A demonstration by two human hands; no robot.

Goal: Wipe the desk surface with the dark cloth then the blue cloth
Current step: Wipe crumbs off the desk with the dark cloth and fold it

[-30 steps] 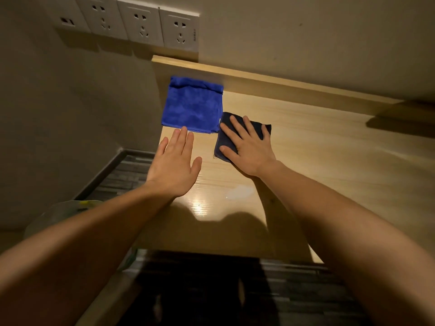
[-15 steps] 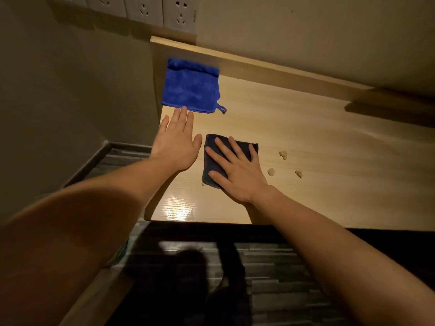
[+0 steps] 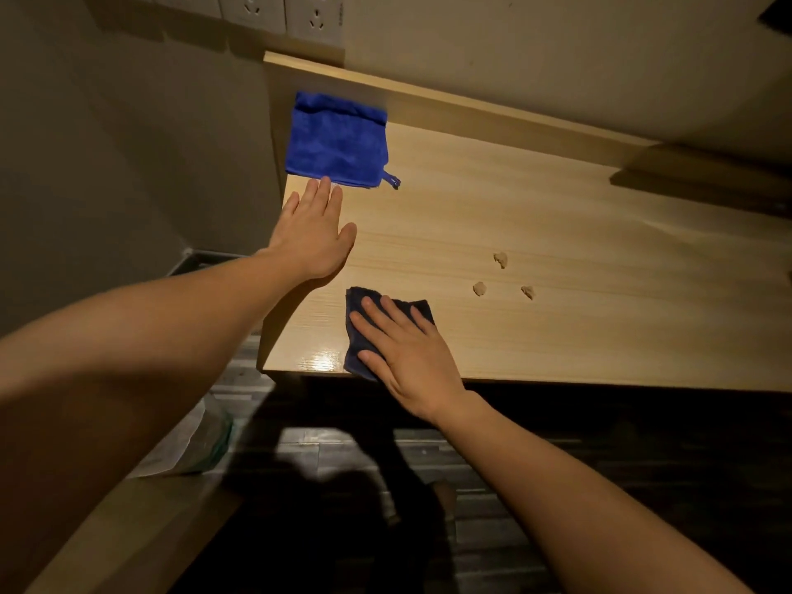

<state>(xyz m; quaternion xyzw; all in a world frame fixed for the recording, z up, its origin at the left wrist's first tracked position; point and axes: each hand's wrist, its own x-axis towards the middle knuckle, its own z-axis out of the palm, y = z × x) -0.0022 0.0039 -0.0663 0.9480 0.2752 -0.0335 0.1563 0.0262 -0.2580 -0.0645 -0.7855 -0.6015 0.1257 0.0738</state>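
The dark-cloth pass looks underway: the right hand (image 3: pixel 409 358) presses flat, fingers spread, on the dark cloth (image 3: pixel 364 332) at the desk (image 3: pixel 557 199) front edge (left hand (image 3: pixel 313 237) open, just below the blue cloth (image 3: pixel 336 141)), with the crumbs (image 3: pixel 499 260) likely next

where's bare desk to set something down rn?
Biggest bare stretch: the right part of the light wooden desk, beyond the three small tan crumbs. A second patch lies mid-desk between the bright blue cloth and the crumbs. The left end is crowded: left hand flat below the blue cloth, right hand pressing the dark navy cloth at the front edge.
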